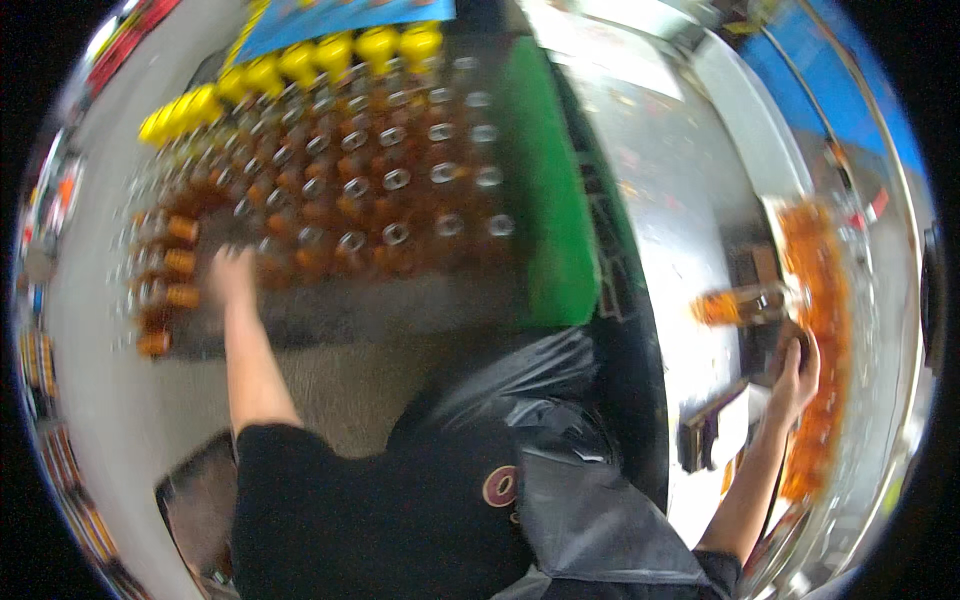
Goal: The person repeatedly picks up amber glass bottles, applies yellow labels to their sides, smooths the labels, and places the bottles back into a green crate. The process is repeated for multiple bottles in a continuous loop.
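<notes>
My left hand (234, 274) reaches over a dark board (360, 307), at the edge of a large group of glass bottles (352, 180) holding amber liquid. Motion blur hides whether its fingers hold anything. Silvery rings show at the bottle tops. A short row of bottles (176, 262) stands just left of this hand. Off to the right, my right hand (799, 375) is closed around a dark handheld object (796, 341), too blurred to name. Just beyond that object, one amber-filled bottle (742, 306) stands apart over the metal bench (637, 150), leaning in the fisheye view.
Yellow rounded tops (337, 52) line the far side of the bottles beneath a blue sheet (337, 19). A green panel (555, 187) borders the bottles on the right. More amber bottles (817, 420) crowd the bench's far side. A dark box-like device (709, 435) sits near my right forearm.
</notes>
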Tool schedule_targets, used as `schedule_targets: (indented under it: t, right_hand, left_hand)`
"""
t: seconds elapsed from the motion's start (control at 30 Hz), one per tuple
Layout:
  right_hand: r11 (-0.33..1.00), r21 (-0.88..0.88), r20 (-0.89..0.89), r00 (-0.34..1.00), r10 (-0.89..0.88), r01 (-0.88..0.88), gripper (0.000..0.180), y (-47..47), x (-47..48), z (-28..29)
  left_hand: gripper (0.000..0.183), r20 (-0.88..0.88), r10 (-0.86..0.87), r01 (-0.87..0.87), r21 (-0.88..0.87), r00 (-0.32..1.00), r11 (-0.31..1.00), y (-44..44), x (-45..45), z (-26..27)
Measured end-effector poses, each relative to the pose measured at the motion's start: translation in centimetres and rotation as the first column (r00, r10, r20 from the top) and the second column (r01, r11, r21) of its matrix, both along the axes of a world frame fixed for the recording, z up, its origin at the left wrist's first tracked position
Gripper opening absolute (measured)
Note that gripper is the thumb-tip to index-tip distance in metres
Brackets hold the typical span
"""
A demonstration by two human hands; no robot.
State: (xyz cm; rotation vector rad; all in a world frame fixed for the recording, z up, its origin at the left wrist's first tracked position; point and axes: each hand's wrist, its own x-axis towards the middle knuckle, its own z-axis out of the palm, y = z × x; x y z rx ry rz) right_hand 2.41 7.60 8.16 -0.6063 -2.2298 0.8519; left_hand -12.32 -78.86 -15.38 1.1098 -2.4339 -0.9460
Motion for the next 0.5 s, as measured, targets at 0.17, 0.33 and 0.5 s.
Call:
schedule_targets:
  t: [0.17,0.33,0.5]
  right_hand:
    - [0.981,-0.194,-0.096,0.994,-0.045,0.026,0.039,-2.1,4.3,0.7]
    - [0.833,-0.537,-0.302,0.953,-0.038,-0.137,0.037,-3.7,8.6,-0.7]
    - [0.642,-0.767,-0.174,0.961,-0.213,0.003,0.035,-3.8,17.3,-2.2]
  left_hand:
    - [0.067,-0.026,-0.041,0.027,-0.424,0.999,0.905,9.9,-3.5,8.4]
    - [0.057,-0.583,-0.550,0.655,-0.040,0.598,0.754,33.5,-6.5,13.6]
    - [0.080,-0.525,-0.848,0.975,-0.219,-0.077,0.046,57.3,-2.1,15.9]
